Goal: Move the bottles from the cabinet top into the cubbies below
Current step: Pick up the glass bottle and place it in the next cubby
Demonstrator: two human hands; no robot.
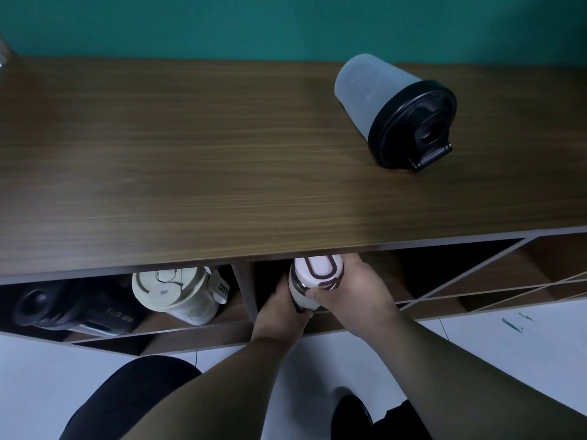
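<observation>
Both hands are wrapped around a white bottle (313,281) at the mouth of the middle cubby (374,274), just under the cabinet top (190,154): the left hand (281,308) grips its lower body, the right hand (352,285) its upper part near the cap. This looks like the placing step. Next, it must be set down inside and released. One frosted bottle (394,111) with a black lid remains on top; a cream cup (178,292) and black bottle (70,308) sit in the left cubby.
</observation>
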